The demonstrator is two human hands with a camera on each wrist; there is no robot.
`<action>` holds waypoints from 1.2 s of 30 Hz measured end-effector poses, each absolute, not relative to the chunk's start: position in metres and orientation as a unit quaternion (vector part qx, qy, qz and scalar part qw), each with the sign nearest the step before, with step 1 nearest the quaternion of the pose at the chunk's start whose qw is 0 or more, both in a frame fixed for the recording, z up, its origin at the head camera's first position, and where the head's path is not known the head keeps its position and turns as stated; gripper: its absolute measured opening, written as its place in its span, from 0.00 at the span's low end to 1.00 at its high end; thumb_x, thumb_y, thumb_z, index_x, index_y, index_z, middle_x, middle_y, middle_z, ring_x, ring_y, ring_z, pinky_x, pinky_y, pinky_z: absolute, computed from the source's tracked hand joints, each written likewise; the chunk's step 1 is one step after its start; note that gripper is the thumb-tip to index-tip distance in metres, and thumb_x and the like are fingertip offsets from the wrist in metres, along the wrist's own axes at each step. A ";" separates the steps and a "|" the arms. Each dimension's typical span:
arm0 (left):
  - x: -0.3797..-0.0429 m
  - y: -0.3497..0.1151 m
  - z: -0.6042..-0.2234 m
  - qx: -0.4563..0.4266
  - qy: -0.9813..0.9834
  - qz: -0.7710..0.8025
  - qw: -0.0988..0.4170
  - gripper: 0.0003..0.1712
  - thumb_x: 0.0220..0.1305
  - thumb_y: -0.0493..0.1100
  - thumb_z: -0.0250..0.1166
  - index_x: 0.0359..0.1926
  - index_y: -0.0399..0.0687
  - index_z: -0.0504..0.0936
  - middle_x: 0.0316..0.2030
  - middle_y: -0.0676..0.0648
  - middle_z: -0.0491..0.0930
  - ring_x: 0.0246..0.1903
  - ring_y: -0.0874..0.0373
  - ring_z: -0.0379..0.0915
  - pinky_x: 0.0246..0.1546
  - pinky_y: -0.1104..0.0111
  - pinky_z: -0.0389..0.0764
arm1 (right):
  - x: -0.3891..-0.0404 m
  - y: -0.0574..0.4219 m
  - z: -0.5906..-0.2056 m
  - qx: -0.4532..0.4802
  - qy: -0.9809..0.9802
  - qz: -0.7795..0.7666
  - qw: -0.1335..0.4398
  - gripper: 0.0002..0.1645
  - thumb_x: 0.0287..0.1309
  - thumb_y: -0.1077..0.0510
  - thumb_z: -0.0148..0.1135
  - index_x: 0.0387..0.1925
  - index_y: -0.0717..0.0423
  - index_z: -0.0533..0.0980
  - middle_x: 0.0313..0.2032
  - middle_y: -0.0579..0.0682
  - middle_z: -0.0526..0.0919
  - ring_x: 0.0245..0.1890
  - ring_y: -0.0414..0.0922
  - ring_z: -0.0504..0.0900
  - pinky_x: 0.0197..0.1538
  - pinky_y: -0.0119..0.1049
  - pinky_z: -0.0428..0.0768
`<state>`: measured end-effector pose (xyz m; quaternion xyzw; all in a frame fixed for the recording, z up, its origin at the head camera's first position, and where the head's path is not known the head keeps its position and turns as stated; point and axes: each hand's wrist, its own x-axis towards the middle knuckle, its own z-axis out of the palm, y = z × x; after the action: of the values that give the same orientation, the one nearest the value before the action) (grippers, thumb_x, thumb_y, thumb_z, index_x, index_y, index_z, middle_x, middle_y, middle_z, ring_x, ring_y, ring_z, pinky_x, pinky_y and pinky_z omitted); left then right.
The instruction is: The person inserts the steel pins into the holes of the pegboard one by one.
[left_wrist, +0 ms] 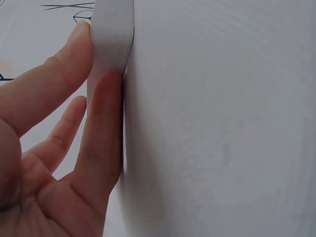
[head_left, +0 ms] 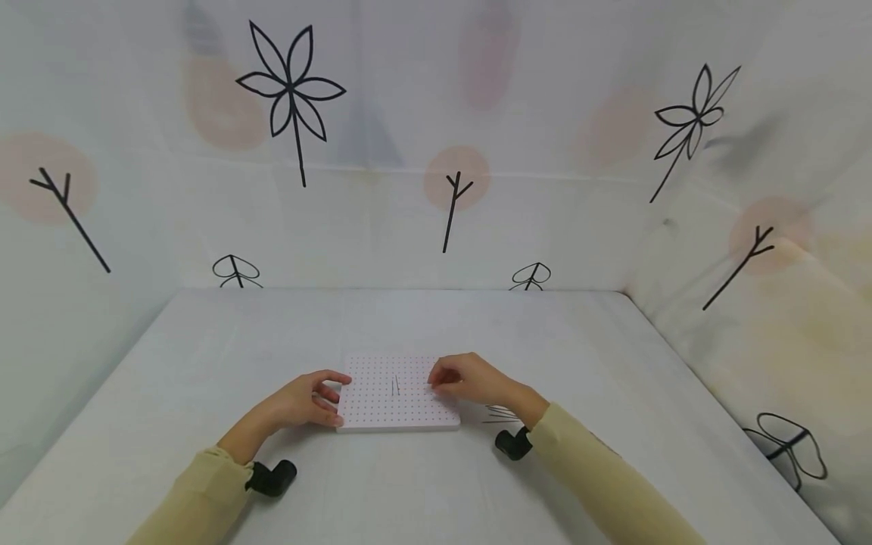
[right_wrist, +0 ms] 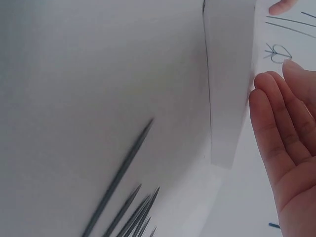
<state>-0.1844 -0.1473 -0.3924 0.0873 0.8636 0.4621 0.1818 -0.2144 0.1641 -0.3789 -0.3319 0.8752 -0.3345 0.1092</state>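
We're looking at a white board (head_left: pixel 371 415) full of small holes, lying flat on the white table (head_left: pixel 381 484) between the two hands, and near its middle we see two thin needles (head_left: pixel 397 386) standing close together, one leaning slightly. On the left edge we have the left hand (head_left: pixel 303 400), thumb and fingers spread apart and fairly straight, touching the board, with the thumb at the near corner. Over at the right side we find the right hand (head_left: pixel 473 378), fingers bent and thumb drawn in close, fingertips right at the board; whether they pinch anything, we cannot tell. Just beside the board, close to the right wrist, we spot a bunch of loose needles (right_wrist: pixel 118 180) on the table, tips tapering, one lying a little apart from the others. Outward we go: yellowish sleeves (head_left: pixel 194 499), a black device (head_left: pixel 271 478) at each wrist, and, behind it all, a pale wall (head_left: pixel 381 227) with black plant drawings (head_left: pixel 291 87) and pinkish round patches (head_left: pixel 470 163).
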 end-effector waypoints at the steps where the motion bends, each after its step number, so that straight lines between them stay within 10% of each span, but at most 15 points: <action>1: -0.185 -0.147 -0.393 0.087 0.864 0.462 0.182 0.37 0.42 0.33 0.75 0.56 0.41 0.72 0.36 0.44 0.74 0.33 0.55 0.75 0.35 0.63 0.77 | -0.214 0.166 -0.379 -0.332 0.875 -0.334 0.109 0.05 0.56 0.64 0.63 0.36 0.57 0.78 0.32 0.41 0.79 0.34 0.38 0.76 0.40 0.32 0.75; 36: -0.188 -0.146 -0.395 0.059 0.868 0.459 0.182 0.37 0.41 0.34 0.76 0.56 0.45 0.73 0.36 0.45 0.74 0.34 0.55 0.75 0.36 0.63 0.76 | -0.208 0.219 -0.383 -0.313 0.892 -0.316 0.086 0.05 0.55 0.64 0.64 0.36 0.56 0.78 0.34 0.41 0.80 0.35 0.37 0.77 0.43 0.33 0.76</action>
<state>-0.1878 -0.1465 -0.3953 0.0589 0.8678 0.4588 0.1816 -0.2078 0.2194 -0.3828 -0.3126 0.8918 -0.3156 0.0863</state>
